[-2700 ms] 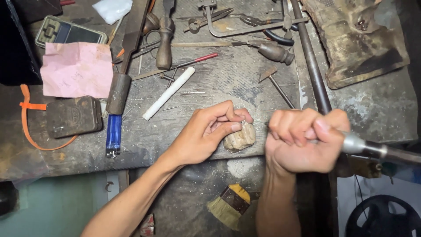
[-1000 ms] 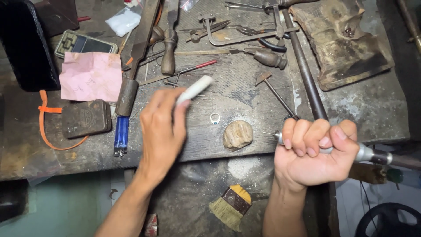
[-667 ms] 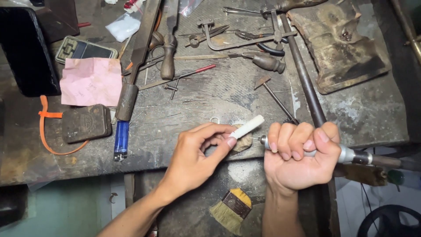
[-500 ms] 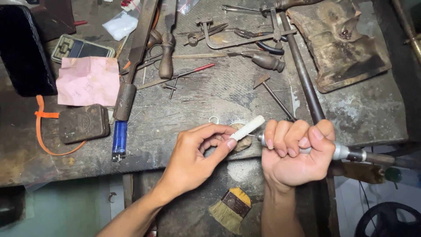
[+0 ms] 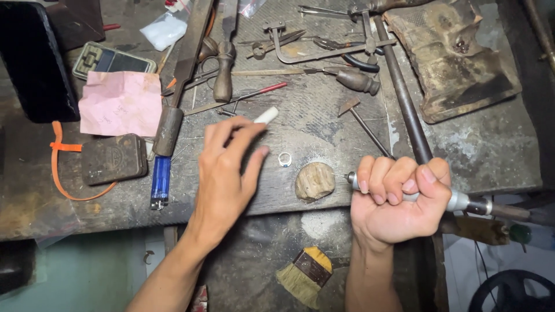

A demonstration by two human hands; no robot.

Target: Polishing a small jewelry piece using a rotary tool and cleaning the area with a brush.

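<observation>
Down from the head camera: left hand (image 5: 226, 167) over the middle of the bench (image 5: 324, 124), fingers and thumb curled loosely around a white stick (image 5: 266, 115), only its far tip showing past the fingertips. Right hand (image 5: 399, 199) near the front edge of the bench, fingers pressed together in a tight fist around a metal rotary tool (image 5: 462, 201), thin tip pointing left. Just beside that tip, a small wooden peg (image 5: 314, 181) at the front edge, touched by neither hand. Between the two hands, a tiny silver ring (image 5: 284, 159) lying flat on the bench, close to the peg.

Toward the left edge: a pink paper (image 5: 121, 104), a dark tin (image 5: 113, 158) with an orange strap (image 5: 60, 167) around it, a blue lighter (image 5: 160, 182). Along the back edge: files, a saw frame (image 5: 312, 49), other hand tools. At the back right corner, a worn leather piece (image 5: 457, 63). Below the front edge, a small brush (image 5: 306, 274) with yellow bristles.
</observation>
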